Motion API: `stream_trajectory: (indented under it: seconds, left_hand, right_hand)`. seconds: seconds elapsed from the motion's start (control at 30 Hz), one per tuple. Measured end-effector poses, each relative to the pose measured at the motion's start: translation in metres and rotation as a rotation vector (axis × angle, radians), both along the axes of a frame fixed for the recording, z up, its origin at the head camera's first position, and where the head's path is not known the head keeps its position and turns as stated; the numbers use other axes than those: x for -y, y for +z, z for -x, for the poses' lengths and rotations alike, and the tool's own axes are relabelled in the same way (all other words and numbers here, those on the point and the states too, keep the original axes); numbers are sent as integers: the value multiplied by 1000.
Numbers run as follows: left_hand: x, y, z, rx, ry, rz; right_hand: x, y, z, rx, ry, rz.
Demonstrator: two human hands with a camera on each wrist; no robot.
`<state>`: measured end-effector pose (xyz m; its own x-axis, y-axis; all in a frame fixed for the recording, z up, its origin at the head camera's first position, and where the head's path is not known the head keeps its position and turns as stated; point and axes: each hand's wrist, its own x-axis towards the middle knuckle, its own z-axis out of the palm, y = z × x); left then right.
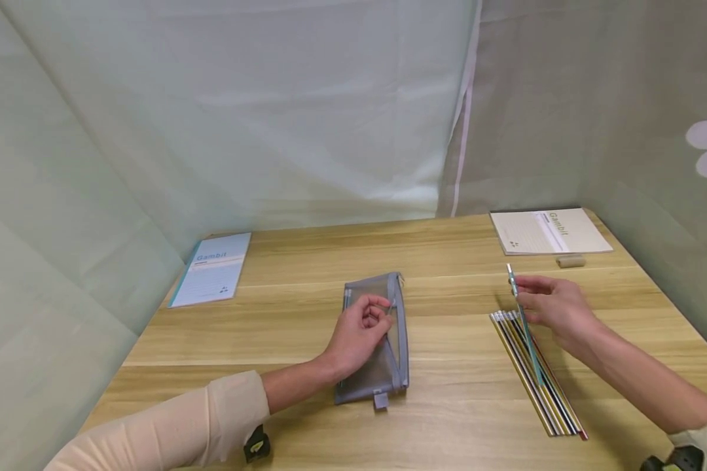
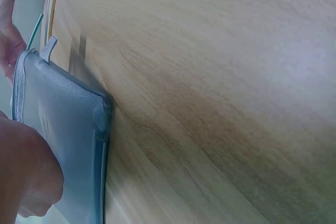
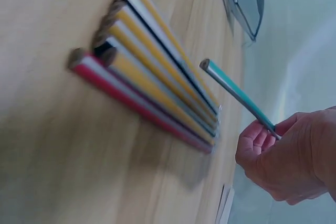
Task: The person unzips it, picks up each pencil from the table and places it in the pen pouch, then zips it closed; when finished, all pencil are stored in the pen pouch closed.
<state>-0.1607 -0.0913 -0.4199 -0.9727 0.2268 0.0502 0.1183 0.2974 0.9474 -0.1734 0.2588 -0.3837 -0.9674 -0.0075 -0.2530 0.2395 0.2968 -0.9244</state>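
A grey mesh pencil case (image 1: 365,379) lies on the table with its zip side to the right and partly gaping. Over it, my left hand (image 1: 359,332) pinches the edge of the opening between thumb and fingers. A pencil shows through the mesh along the case's left side. My right hand (image 1: 556,307) holds a teal pencil (image 1: 529,340) near its upper end, raised and slanting over a row of pencils (image 1: 524,376). In the right wrist view, the teal pencil (image 3: 239,95) hangs apart from the yellow, black and red pencils (image 3: 152,66) on the table.
A blue-edged notebook (image 1: 212,269) lies at the table's far left. Another notebook (image 1: 548,232) is at the back right, with a small brownish cylinder (image 1: 570,261) just in front. Fabric curtains (image 1: 330,118) stand behind the wooden table (image 1: 448,418) and at its sides.
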Motion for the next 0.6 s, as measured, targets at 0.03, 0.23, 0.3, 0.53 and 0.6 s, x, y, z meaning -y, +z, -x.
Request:
stream_trajectory:
  seconds: [0.03, 0.23, 0.3, 0.53, 0.6]
  left_hand:
    - [0, 0, 0, 3, 1, 1]
    - [0, 1, -1, 0, -1, 5]
    - [1, 1, -1, -4, -2, 4]
    - [1, 1, -1, -3, 4, 5]
    - [1, 2, -1, -5, 1, 2]
  right_hand:
    - [5, 2, 1, -1, 6, 4]
    - [38, 8, 10, -13, 40, 57]
    - [50, 8, 13, -18, 41, 92]
    - [89, 6, 20, -16, 44, 225]
    - [97, 4, 21, -5, 52, 250]
